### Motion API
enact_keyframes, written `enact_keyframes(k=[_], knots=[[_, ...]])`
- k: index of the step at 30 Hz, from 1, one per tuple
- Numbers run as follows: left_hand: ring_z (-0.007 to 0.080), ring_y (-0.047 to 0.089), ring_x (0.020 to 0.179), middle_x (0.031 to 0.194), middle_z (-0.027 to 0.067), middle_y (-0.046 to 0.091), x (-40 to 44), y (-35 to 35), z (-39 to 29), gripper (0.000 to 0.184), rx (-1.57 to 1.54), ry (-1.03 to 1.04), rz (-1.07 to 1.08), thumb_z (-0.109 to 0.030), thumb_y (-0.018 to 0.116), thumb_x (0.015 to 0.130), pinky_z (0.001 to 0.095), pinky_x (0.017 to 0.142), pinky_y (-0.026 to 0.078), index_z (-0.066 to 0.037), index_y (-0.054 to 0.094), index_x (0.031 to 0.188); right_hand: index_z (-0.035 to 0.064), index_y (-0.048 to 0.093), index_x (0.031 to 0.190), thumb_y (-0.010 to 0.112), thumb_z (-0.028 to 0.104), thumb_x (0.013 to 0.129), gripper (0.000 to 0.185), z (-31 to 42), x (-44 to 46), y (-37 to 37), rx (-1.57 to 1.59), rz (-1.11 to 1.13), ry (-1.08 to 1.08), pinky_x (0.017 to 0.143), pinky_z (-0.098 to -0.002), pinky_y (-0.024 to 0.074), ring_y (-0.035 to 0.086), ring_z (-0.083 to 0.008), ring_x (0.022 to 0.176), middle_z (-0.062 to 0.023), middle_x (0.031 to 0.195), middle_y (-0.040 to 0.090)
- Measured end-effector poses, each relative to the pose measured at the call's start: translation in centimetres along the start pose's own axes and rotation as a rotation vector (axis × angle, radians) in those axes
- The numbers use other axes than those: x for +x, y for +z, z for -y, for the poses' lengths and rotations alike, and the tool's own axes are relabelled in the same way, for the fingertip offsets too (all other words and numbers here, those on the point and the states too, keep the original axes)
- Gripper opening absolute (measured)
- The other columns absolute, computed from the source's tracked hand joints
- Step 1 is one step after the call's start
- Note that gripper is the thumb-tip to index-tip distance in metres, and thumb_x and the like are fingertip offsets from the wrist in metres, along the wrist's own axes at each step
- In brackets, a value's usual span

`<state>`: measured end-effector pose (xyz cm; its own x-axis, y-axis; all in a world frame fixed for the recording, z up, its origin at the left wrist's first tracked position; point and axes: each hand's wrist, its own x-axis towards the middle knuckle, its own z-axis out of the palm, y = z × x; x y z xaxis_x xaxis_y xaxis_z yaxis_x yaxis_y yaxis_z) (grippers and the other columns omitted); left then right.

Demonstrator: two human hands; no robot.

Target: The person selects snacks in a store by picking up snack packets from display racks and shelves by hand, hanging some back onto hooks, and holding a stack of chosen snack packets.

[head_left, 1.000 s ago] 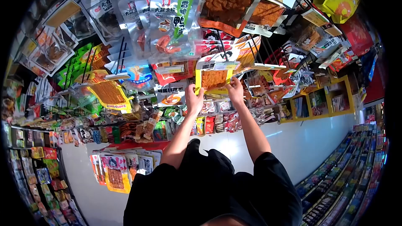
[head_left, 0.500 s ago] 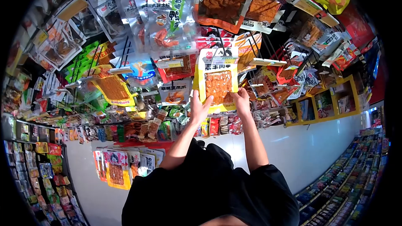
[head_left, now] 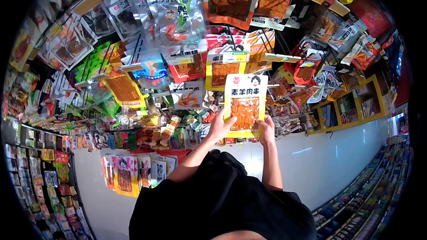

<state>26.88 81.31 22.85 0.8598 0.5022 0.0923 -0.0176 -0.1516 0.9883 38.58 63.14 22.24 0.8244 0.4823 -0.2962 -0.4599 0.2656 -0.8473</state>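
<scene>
A yellow and white snack packet (head_left: 245, 118) with a clear window over orange-brown pieces is held upright in front of me. My left hand (head_left: 221, 126) grips its lower left edge, thumb over the front. On the lower right edge, my right hand (head_left: 267, 130) is closed with its thumb on the front as well. Just behind its top left hangs a similar yellow packet (head_left: 218, 73) on a hook, under a price tag (head_left: 235, 57). The fingers behind the held packet are hidden.
Hooks with hanging packets fill the rack, among them silver pouches (head_left: 173, 18) and a red-edged packet (head_left: 233, 0). A yellow-framed bin (head_left: 362, 114) stands at right. Lower left, a stack of packets (head_left: 125, 175) sits above the pale floor (head_left: 307, 164). Shelves (head_left: 369, 195) line the far right.
Both hands have drawn the packet down, slightly right and away from the rack. The similar packet hanging behind it now shows.
</scene>
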Motion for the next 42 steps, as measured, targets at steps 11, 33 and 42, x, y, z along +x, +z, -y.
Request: enact_keyframes(k=[11, 33, 42], knots=[[0.0376, 0.048, 0.116, 0.126, 0.0246, 0.050, 12.2, -5.4, 5.5, 0.074, 0.425, 0.071, -0.554, -0.031, 0.071, 0.080, 0.0425, 0.101, 0.037, 0.004, 0.035, 0.135, 0.0068, 0.053, 0.098, 0.057, -0.005, 0.087, 0.016, 0.0, -2.7, -1.9, -0.054, -0.045, -0.073, 0.056, -0.0258, 0.0498, 0.055, -0.0118, 0.063, -0.0025, 0.079, 0.059], [0.0081, 0.056, 0.085, 0.098, 0.0022, 0.062, 0.1, 0.6, 0.6, 0.019, -0.373, -0.101, 0.046, -0.003, 0.048, 0.093, 0.0244, 0.074, 0.047, 0.002, 0.057, 0.109, 0.0058, 0.052, 0.098, 0.056, -0.004, 0.086, 0.015, 2.7, -4.1, -2.0, -0.119, -0.034, -0.111, 0.056, -0.0265, 0.0480, 0.053, -0.0108, 0.060, -0.0027, 0.077, 0.058], [0.0109, 0.060, 0.085, 0.098, 0.0050, 0.064, -1.7, 1.5, 2.6, 0.021, -0.455, -0.249, -0.020, -0.006, 0.053, 0.092, 0.0262, 0.076, 0.049, 0.000, 0.056, 0.111, 0.0072, 0.048, 0.095, 0.054, -0.002, 0.087, 0.014, 0.6, -5.2, -1.4, 0.027, -0.153, 0.025, 0.056, -0.0294, 0.0509, 0.053, -0.0124, 0.061, -0.0044, 0.077, 0.056]])
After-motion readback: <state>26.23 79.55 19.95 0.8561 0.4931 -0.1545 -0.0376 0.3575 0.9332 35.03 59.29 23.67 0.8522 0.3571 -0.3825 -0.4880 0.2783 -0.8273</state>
